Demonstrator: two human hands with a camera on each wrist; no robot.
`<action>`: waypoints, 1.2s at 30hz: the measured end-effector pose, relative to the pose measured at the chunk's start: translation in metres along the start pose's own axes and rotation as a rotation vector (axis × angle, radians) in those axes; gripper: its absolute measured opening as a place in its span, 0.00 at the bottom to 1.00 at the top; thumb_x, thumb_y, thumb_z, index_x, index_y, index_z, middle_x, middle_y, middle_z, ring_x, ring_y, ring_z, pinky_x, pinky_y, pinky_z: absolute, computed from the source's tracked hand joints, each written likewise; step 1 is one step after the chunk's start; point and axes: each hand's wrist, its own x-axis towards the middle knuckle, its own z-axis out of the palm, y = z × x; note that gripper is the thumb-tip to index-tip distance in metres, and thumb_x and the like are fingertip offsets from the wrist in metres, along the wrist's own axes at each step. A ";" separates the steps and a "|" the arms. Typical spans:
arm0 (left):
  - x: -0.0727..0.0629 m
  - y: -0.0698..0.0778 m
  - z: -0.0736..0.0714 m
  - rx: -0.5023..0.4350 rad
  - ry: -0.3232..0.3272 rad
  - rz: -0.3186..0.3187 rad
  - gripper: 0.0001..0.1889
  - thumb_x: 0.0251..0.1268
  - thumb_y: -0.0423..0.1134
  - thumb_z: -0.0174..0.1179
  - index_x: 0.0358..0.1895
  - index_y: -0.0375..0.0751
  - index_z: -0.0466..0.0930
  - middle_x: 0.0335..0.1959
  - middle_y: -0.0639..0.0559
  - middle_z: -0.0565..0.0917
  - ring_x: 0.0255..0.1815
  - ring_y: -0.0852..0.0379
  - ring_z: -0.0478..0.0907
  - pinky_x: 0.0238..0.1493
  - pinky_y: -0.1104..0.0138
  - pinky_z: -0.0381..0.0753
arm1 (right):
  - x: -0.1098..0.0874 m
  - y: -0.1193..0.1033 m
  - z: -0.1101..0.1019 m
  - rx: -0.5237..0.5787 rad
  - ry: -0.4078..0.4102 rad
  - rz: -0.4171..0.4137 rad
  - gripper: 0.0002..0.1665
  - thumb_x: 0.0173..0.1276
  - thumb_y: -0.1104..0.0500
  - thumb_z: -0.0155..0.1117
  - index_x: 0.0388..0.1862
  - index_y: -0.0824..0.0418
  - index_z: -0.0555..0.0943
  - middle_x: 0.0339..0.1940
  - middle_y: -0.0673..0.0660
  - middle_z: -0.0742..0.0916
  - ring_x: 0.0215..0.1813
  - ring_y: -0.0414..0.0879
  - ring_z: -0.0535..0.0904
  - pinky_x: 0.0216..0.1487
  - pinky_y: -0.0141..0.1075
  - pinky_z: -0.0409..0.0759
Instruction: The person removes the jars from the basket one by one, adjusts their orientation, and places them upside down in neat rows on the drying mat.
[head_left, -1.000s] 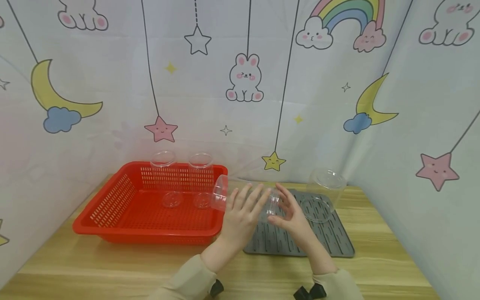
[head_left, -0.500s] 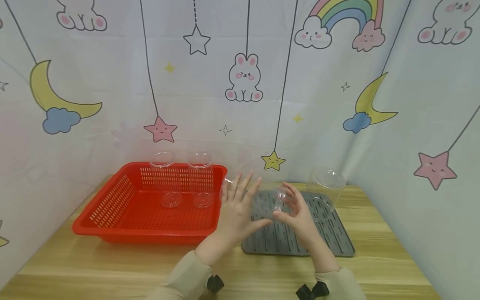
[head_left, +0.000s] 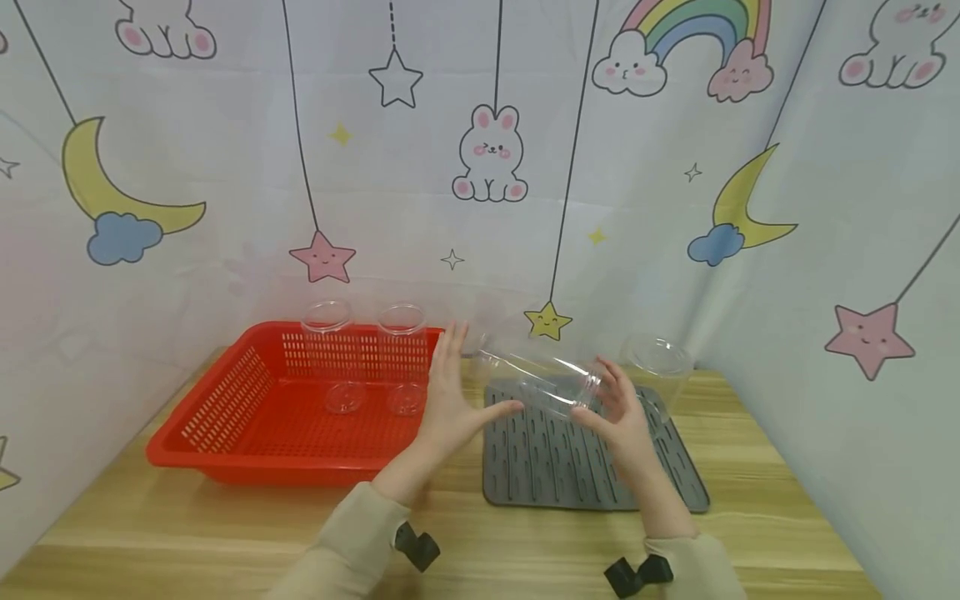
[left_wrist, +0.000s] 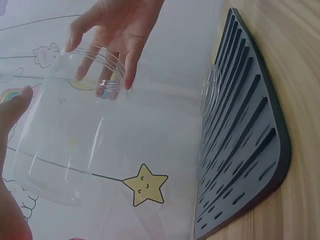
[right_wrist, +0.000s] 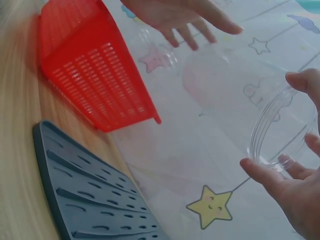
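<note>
A clear plastic jar (head_left: pixel 536 379) lies tilted in the air above the grey ridged mat (head_left: pixel 555 467). My right hand (head_left: pixel 624 421) grips its threaded mouth end, thumb on the near side and fingers on the far side. The right wrist view shows those fingertips around the jar's rim (right_wrist: pixel 257 135). My left hand (head_left: pixel 450 408), fingers straight and thumb spread, is beside the jar's closed end and apart from it. In the left wrist view a gap separates the left thumb (left_wrist: pixel 20 106) from the jar wall.
Two clear containers (head_left: pixel 327 321) stand upright in the red plastic basket (head_left: pixel 300 461) at left. Another clear container (head_left: pixel 662 357) stands on the mat's back right, partly behind my right hand. Behind the wooden table (head_left: pixel 510 550) hangs a patterned white cloth (head_left: pixel 420 167).
My right hand has drawn the jar rightward, away from the basket. The left hand has let go of the jar, spread its thumb and shifted left.
</note>
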 end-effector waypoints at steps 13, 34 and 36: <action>0.016 -0.012 -0.017 -0.532 -0.219 -0.411 0.57 0.54 0.42 0.73 0.79 0.56 0.38 0.81 0.47 0.47 0.80 0.43 0.47 0.76 0.45 0.51 | 0.003 0.008 -0.003 0.261 -0.012 -0.156 0.42 0.64 0.72 0.57 0.73 0.49 0.57 0.68 0.49 0.70 0.65 0.41 0.72 0.56 0.33 0.81; 0.018 -0.023 -0.031 -1.225 -0.581 -0.379 0.55 0.56 0.38 0.71 0.80 0.53 0.40 0.81 0.40 0.44 0.80 0.37 0.44 0.77 0.46 0.47 | -0.011 0.013 0.049 0.501 -0.091 -0.129 0.42 0.66 0.62 0.56 0.75 0.54 0.49 0.71 0.58 0.62 0.67 0.45 0.72 0.60 0.41 0.80; 0.017 -0.024 -0.031 -1.249 -0.576 -0.371 0.55 0.54 0.39 0.72 0.80 0.54 0.42 0.81 0.41 0.43 0.80 0.38 0.43 0.77 0.46 0.47 | -0.012 0.014 0.052 0.513 -0.104 -0.125 0.43 0.66 0.62 0.56 0.75 0.55 0.47 0.71 0.60 0.61 0.68 0.46 0.71 0.61 0.41 0.79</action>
